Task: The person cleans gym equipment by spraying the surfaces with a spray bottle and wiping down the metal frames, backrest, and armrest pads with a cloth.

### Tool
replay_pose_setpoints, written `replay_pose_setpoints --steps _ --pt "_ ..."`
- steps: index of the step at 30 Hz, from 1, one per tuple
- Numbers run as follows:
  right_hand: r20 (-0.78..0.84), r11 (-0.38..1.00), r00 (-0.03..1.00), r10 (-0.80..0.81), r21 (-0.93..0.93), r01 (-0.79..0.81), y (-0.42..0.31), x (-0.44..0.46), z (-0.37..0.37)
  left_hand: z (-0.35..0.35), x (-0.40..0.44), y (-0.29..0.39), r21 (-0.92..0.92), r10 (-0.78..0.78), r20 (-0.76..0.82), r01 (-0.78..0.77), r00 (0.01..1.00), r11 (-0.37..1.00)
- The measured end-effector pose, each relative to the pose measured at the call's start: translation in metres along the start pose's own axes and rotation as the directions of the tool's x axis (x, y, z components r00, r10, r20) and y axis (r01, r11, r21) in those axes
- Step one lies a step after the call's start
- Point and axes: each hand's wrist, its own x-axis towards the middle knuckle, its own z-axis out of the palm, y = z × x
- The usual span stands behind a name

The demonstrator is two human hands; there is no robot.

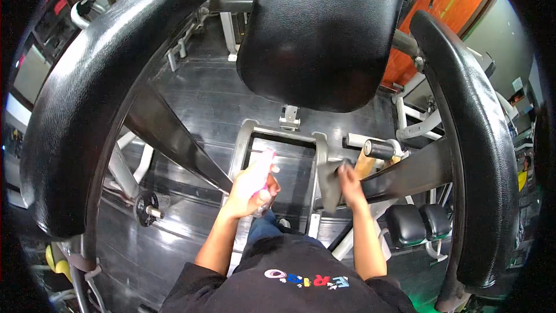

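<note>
My left hand [248, 192] is closed around a spray bottle with a pink and white top [267, 157]. Bright glare washes out part of the bottle and hand, and the bottle's lower part is mostly hidden by the fingers. In my right hand [350, 186] is a dark grey cloth [329, 185], hanging down and slightly blurred. Both hands are in front of my body, apart from each other, over the metal frame [243, 145] of a gym machine. Ahead of them is the machine's black padded backrest [324, 35], which neither hand touches.
Long black padded arms curve along the left [87, 93] and right [478, 139] of the machine. A small weight plate [146, 208] sits on a bar at lower left. Black pads [405, 224] stand at lower right. An orange door [457, 6] is behind.
</note>
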Motion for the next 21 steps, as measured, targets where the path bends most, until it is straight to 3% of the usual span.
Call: replay_pose_setpoints --steps 2,6,7,8,10,11,12,14,16,18,21 --pt "0.174 0.999 0.985 0.019 -0.042 -0.011 -0.014 -0.026 -0.005 0.008 0.001 0.011 0.11 0.034 0.071 -0.042 0.997 0.993" --pt "0.107 0.999 0.993 0.05 -0.026 -0.047 -0.037 -0.02 -0.031 0.01 -0.03 0.014 0.18 0.041 0.019 -0.044 0.999 0.983" --pt "0.1 0.997 0.995 0.017 0.069 -0.024 -0.025 -0.006 -0.035 0.01 -0.04 0.025 0.156 -0.025 -0.033 0.03 0.999 0.987" --pt "-0.021 0.981 0.998 0.051 0.188 -0.046 -0.026 -0.002 -0.033 0.01 -0.051 0.025 0.165 -0.016 -0.042 0.023 0.999 0.986" --pt "-0.047 0.868 0.992 0.119 0.49 -0.081 -0.072 -0.006 -0.018 0.008 -0.073 0.018 -0.098 -0.073 -0.225 0.052 0.972 0.994" --pt "0.099 0.787 0.988 0.12 0.598 -0.155 -0.057 0.005 -0.017 -0.003 -0.083 0.011 -0.08 -0.127 -0.2 0.113 0.972 0.99" --pt "0.026 0.782 0.99 0.135 0.612 -0.123 -0.045 0.014 0.0 -0.005 -0.087 0.02 -0.076 -0.146 -0.234 0.132 0.961 0.988" --pt "0.276 0.621 0.96 0.042 0.746 -0.241 -0.017 0.029 0.038 -0.016 -0.095 0.01 -0.162 -0.1 -0.296 0.053 0.95 0.985" --pt "0.329 0.662 0.91 0.251 0.628 -0.409 -0.02 0.004 0.077 -0.018 -0.091 0.017 -0.154 -0.07 -0.315 0.022 0.947 0.988" --pt "0.431 0.611 0.84 0.328 0.581 -0.537 -0.018 -0.012 0.105 -0.021 -0.085 0.023 -0.154 -0.049 -0.344 -0.005 0.938 0.988" --pt "0.614 0.558 0.771 0.168 0.586 -0.588 -0.01 -0.013 0.116 -0.031 -0.074 0.027 -0.178 -0.042 -0.347 -0.022 0.937 0.984"
